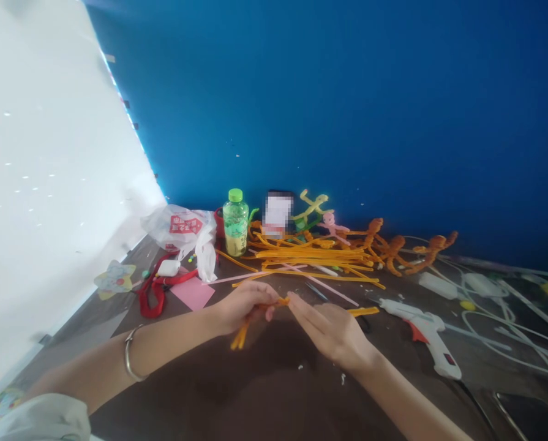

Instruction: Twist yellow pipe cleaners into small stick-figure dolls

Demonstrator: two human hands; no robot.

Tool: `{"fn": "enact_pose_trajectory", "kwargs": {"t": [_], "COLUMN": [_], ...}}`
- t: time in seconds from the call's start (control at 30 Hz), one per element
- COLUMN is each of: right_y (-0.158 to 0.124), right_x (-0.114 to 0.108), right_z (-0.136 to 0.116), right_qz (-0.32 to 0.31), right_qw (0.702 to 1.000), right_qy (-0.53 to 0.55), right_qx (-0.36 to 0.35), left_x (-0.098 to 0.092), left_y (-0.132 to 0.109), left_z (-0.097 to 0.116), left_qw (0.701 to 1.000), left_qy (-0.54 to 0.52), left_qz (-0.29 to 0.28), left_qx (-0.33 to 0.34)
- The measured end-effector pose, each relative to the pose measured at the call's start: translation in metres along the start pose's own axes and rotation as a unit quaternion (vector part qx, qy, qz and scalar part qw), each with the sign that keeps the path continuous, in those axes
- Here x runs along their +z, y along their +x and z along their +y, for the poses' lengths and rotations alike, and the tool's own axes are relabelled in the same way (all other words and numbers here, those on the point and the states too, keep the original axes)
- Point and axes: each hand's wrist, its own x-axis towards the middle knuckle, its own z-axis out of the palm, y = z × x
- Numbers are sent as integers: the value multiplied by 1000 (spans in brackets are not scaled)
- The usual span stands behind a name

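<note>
left hand [246, 304] pinches orange pipe cleaner [240, 336] | right hand [334, 332] flat, fingertips touch it | bendy figures [393, 248] made | straight pile [310, 255] unused

Item: orange pipe cleaner [283, 301], thin, fuzzy. Pos.: lower ctr of frame. Left end doubled, slanting down-left; part hidden.

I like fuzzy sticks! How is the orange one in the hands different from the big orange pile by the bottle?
The held stick is gripped by the left hand, with the right hand touching its end; the pile lies loose on the table. The held stick looks doubled over and short; the pile is many sticks, mostly long and straight. Both are the same orange.
</note>
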Motion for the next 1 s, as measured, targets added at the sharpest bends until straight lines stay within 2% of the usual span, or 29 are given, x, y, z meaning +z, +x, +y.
{"fn": "enact_pose_trajectory", "kwargs": {"t": [0.07,0.13,0.23,0.27,0.33,0.4,0.5,0.57,0.63,0.73,0.77,0.83,0.93,1.0], "right_y": [-1,-1,-2,-1,2,7,15,20,22,24,24,26,28,28], "right_x": [-2,-2,1,3,6,6,1,-3,-6,-6,-5,-4,-4,-3], "right_z": [1,2,1,0,-4,-6,-6,-3,1,6,6,6,2,-2], "right_qz": [7,26,33,28,14,15,-25,-105,-180,-223,-226,-230,-216,-198], "right_qw": [998,995,997,999,992,949,815,727,650,558,540,527,542,538], "right_qy": [-29,-51,-30,5,122,271,482,579,646,714,727,735,718,720], "right_qx": [-46,-87,-65,-39,39,159,320,354,357,358,358,360,380,391], "left_x": [0,-2,-6,-7,-10,-11,-11,-11,-12,-15,-16,-17,-19,-20], "left_y": [1,0,-3,-4,-7,-10,-14,-16,-17,-17,-17,-16,-15,-15], "left_z": [-4,-6,-4,-2,3,8,14,17,18,18,18,18,17,17], "left_qw": [997,997,994,981,935,880,810,767,715,614,582,532,484,461], "left_qy": [-61,-52,108,186,333,434,525,570,617,688,707,734,757,766], "left_qz": [-20,-36,-31,-28,-18,-2,-15,-38,-44,-55,-58,-57,-43,-38], "left_qx": [-49,-53,13,46,120,194,262,291,325,383,398,419,437,446]}}
